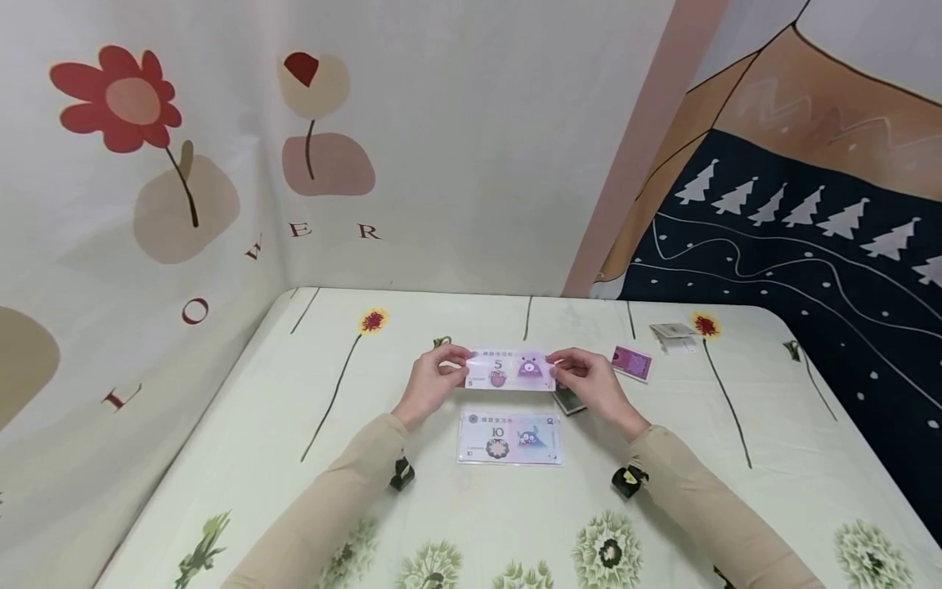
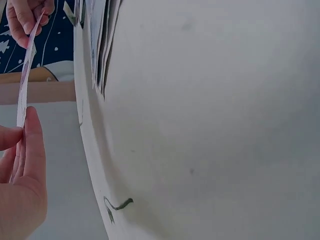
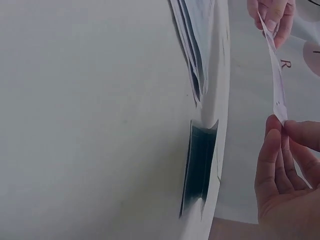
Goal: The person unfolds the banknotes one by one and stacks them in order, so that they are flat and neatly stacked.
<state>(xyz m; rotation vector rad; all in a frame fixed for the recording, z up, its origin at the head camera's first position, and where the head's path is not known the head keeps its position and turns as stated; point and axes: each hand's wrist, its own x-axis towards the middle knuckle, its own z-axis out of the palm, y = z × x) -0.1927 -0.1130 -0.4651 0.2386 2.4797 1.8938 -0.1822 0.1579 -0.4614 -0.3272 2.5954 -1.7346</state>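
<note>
Between both hands a pale purple play banknote point(image 1: 509, 370) marked 5 is stretched flat above the table. My left hand point(image 1: 432, 378) pinches its left end between thumb and fingers, and my right hand point(image 1: 594, 384) pinches the right end. The left wrist view shows the note point(image 2: 23, 82) edge-on, thin and nearly straight. On the cloth just below lies a bluish banknote point(image 1: 509, 439) marked 10; the right wrist view shows layered edges there, like a small stack point(image 3: 192, 50). A dark folded note point(image 1: 569, 401) sits partly hidden under the right hand.
A magenta note point(image 1: 631, 363) lies right of the right hand. Farther back right is a folded pale note point(image 1: 673, 337). The table wears a white flowered cloth point(image 1: 243, 425). A printed curtain point(image 1: 471, 147) hangs behind the far edge.
</note>
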